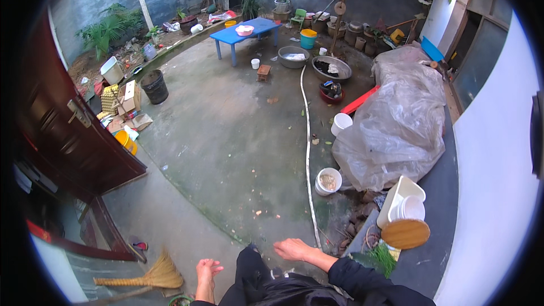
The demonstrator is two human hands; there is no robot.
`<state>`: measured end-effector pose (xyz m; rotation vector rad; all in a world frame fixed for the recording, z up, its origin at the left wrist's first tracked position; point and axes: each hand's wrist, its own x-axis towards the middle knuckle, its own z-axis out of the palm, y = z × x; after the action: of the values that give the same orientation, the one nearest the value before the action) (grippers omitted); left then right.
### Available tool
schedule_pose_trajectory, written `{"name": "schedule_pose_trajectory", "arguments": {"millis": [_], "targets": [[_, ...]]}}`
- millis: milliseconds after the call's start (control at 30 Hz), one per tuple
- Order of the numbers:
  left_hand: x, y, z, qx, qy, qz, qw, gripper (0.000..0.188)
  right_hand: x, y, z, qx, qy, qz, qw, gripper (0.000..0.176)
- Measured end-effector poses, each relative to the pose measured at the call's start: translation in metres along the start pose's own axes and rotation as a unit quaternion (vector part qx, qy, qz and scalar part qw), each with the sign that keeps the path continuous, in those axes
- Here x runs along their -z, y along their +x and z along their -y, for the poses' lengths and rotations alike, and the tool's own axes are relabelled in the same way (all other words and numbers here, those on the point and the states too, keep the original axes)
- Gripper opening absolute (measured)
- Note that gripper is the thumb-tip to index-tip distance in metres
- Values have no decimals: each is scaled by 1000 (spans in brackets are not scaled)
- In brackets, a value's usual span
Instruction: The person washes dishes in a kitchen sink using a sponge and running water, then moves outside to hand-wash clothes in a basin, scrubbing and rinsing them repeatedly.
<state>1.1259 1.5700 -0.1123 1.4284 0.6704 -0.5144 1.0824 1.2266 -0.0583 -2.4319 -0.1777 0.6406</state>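
My left hand [208,268] hangs at the lower middle, fingers loosely bent and somewhat apart, with nothing in it. To its left a straw broom [159,274] lies with its bristles towards the hand. My right hand [292,249] is in front of my body, back side up. Its fingers curl under, so their inner side is hidden; no held thing shows. The near end of a long white hose [309,170] passes just beyond this hand. Below both hands are my dark-clothed legs [250,276], standing on concrete.
At left stands a dark red door [80,136], ajar, near a black bucket [154,87]. A blue table [246,30] bears a pink basin [245,30]. On the right are a plastic-covered heap [395,123], white buckets [328,181] and a round wooden board [405,234]. Grey basins [293,56] stand farther off.
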Motion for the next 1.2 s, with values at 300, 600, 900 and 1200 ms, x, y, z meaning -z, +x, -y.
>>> {"name": "schedule_pose_trajectory", "arguments": {"millis": [300, 600, 900, 1200], "targets": [[-76, 305, -112, 40, -7, -7, 999, 11, 149, 219, -125, -18, 37, -84, 996, 20], [-425, 441, -383, -83, 114, 231, 963, 17, 309, 380, -213, -104, 77, -65, 990, 23], [-576, 655, -465, -134, 211, 236, 939, 18, 508, 588, -359, -151, 28, -57, 986, 23], [-641, 821, -540, -12, 261, 120, 958, 17, 687, 747, -498, -159, 3, 19, 987, 20]]}}
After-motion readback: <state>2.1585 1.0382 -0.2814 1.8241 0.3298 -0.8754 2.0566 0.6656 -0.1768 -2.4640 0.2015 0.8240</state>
